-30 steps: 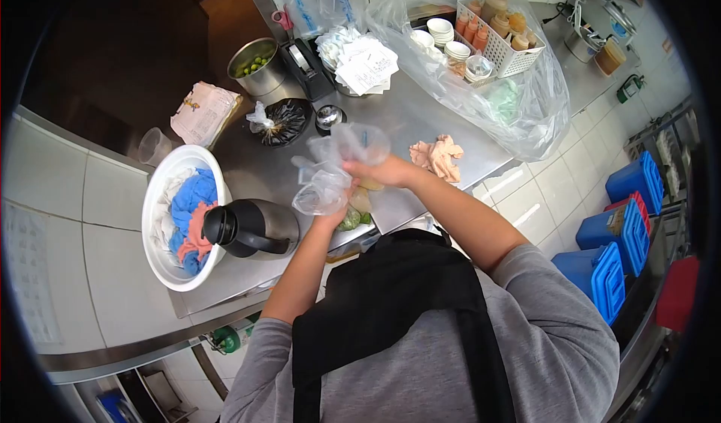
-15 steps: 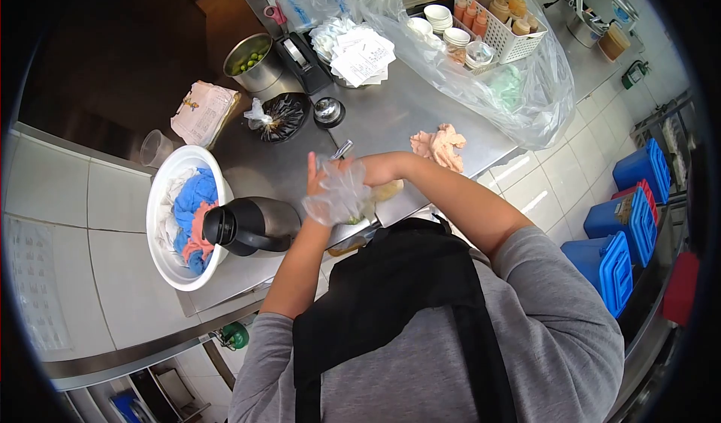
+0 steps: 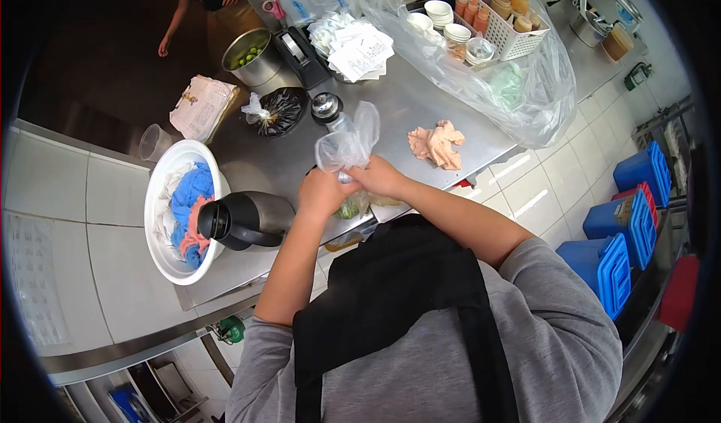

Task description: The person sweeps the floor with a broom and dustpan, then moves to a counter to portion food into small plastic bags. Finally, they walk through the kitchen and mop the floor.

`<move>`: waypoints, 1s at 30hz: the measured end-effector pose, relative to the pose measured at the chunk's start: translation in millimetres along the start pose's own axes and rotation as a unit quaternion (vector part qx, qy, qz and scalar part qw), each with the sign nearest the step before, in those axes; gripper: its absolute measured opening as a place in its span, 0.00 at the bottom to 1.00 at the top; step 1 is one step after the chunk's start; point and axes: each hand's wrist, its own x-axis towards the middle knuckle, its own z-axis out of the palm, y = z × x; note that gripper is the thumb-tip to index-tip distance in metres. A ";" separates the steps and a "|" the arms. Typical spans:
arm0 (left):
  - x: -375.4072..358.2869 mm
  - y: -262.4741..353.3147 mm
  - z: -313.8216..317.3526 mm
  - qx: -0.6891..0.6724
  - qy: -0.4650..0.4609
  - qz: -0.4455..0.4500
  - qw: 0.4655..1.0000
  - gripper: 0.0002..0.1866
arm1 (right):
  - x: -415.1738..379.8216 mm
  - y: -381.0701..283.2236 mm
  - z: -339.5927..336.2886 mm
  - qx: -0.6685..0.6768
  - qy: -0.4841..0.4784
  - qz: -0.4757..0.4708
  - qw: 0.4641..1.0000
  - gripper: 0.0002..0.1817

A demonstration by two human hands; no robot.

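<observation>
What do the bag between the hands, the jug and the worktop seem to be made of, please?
The bag looks like thin, glossy plastic film, see-through and crinkled. The jug's body seems satin metal, from its soft grey sheen; its black lid and handle are probably plastic. The worktop looks like smooth metal, perhaps stainless steel, given its blurred grey reflections.

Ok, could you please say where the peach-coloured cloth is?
In the head view, the cloth lies on the steel counter, right of the right hand, near the big clear bag.
</observation>
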 end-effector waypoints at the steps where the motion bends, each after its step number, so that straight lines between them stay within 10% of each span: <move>1: -2.1 4.2 -5.5 -0.029 -0.035 0.005 0.999 0.19 | 0.2 -1.9 -4.8 -0.019 -0.004 0.038 0.999 0.22; 5: 0.8 -17.2 22.9 -0.180 0.040 0.079 0.980 0.15 | -4.8 -1.3 -10.5 0.003 0.024 -0.044 0.999 0.18; 8: -2.9 -21.0 29.8 -0.305 -0.013 -0.063 0.950 0.11 | -12.2 -6.8 -10.4 0.013 0.018 -0.044 0.999 0.17; 10: -14.0 -12.9 26.3 -0.556 -0.083 -0.125 0.817 0.09 | -15.2 -9.4 -6.4 0.111 0.021 -0.009 0.994 0.18; 13: -30.3 5.1 30.0 -0.626 -0.102 -0.135 0.761 0.05 | -21.6 -17.0 -2.3 0.184 -0.022 -0.001 0.983 0.19; 15: -29.9 4.5 33.2 -0.624 -0.079 -0.129 0.767 0.04 | -25.3 -22.6 -6.6 0.155 -0.037 -0.002 0.987 0.19; 18: -23.9 -9.6 41.3 -0.397 -0.021 -0.053 0.916 0.10 | -27.1 -21.4 -8.1 0.099 -0.058 -0.062 0.991 0.19; 20: -24.5 -8.6 37.1 -0.169 0.261 0.130 0.942 0.19 | -29.7 -20.3 -8.0 0.072 -0.062 -0.124 0.988 0.19; 24: -22.5 -11.9 41.9 -0.404 0.145 0.181 0.885 0.21 | -39.4 -28.9 -3.5 -0.046 -0.015 -0.295 0.954 0.17; 26: -19.7 -2.2 24.8 -0.613 0.005 0.057 0.788 0.16 | -41.7 -31.2 -2.5 -0.095 0.042 -0.392 0.914 0.16; 30: -5.0 -20.3 39.4 -0.462 -0.015 0.078 0.883 0.13 | -51.9 -46.5 -9.9 -0.191 0.054 -0.279 0.939 0.13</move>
